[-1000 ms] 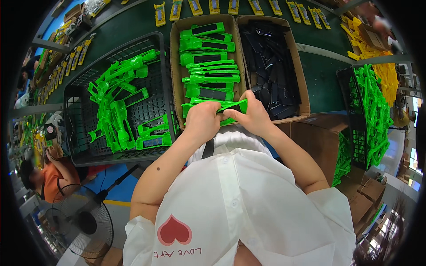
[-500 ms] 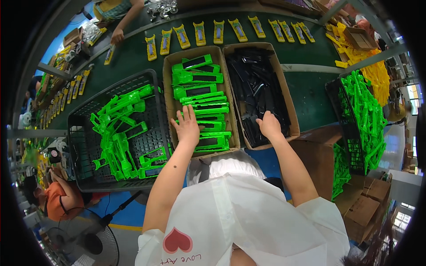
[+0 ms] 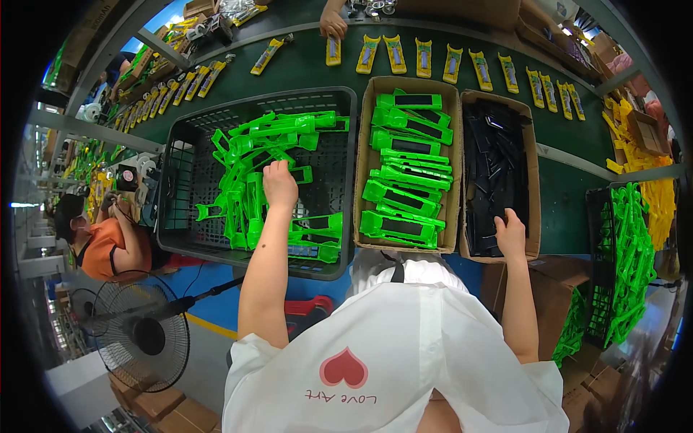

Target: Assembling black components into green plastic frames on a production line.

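My left hand (image 3: 280,185) reaches into the black plastic crate (image 3: 348,195) on the left. Its fingers are drawn together at a heap of green plastic frames (image 3: 242,166), closed on one; the fingertips are partly hidden. My right hand (image 3: 511,234) is over the near end of a cardboard box (image 3: 533,166) of glossy black flat pieces (image 3: 491,155). Its fingers are bent, and what lies between them does not show. Between the hands stands another cardboard box (image 3: 367,115) with green frames (image 3: 404,195) stacked in it, several with dark panels set in.
Yellow parts (image 3: 424,58) stand in a row along the green tabletop (image 3: 570,189). A co-worker's hand (image 3: 333,27) touches one at the far side. A crate of green frames (image 3: 626,267) is on the right, a fan (image 3: 148,335) at lower left.
My left hand has gone from the middle box of green frames leftward into the crate. My right hand stays over the black pieces. The whole view has shifted, with the boxes now further right.
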`<state>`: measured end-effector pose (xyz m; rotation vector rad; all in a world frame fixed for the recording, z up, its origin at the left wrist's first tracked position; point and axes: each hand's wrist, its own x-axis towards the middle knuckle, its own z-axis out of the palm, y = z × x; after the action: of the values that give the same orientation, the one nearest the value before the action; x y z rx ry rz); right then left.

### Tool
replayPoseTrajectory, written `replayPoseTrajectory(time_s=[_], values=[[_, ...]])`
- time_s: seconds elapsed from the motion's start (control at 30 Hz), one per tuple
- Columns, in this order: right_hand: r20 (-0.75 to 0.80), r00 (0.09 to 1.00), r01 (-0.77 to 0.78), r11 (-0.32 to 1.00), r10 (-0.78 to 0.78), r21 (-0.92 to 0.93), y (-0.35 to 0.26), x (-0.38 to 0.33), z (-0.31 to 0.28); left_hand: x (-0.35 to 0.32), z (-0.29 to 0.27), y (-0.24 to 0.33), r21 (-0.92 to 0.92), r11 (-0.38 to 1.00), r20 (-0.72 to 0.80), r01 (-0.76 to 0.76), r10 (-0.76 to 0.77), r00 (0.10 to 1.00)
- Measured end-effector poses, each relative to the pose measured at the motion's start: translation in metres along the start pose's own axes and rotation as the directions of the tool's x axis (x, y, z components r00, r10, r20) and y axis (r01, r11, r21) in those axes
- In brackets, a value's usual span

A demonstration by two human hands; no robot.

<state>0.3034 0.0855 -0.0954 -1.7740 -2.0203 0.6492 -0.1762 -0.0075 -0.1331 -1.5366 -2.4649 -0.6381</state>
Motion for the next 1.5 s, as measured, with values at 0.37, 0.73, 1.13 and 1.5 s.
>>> replayPoseTrajectory(time_s=[0.37, 0.73, 1.13, 1.5], values=[[0.472, 0.880, -0.351, 0.730, 0.044, 0.586, -0.083, -0.006, -0.024, 0.015, -0.021, -0.064, 0.547, 0.787, 0.447, -0.286, 0.014, 0.894], [0.553, 0.828, -0.330, 0.718, -0.092, 0.613, -0.135, -0.006, -0.039, 0.029, -0.099, 0.063, -0.612, -0.032, 0.763, 0.790, -0.288, 0.579], [0.589, 0.801, -0.319, 0.756, -0.107, 0.571, -0.138, -0.021, -0.048, -0.019, -0.100, 0.162, -0.567, 0.440, 0.821, 0.697, 0.234, 0.520], [0.587, 0.810, -0.287, 0.867, -0.008, 0.407, -0.153, -0.031, -0.033, -0.032, -0.108, 0.171, -0.529, 0.279, 0.835, 0.802, 0.341, 0.432]])
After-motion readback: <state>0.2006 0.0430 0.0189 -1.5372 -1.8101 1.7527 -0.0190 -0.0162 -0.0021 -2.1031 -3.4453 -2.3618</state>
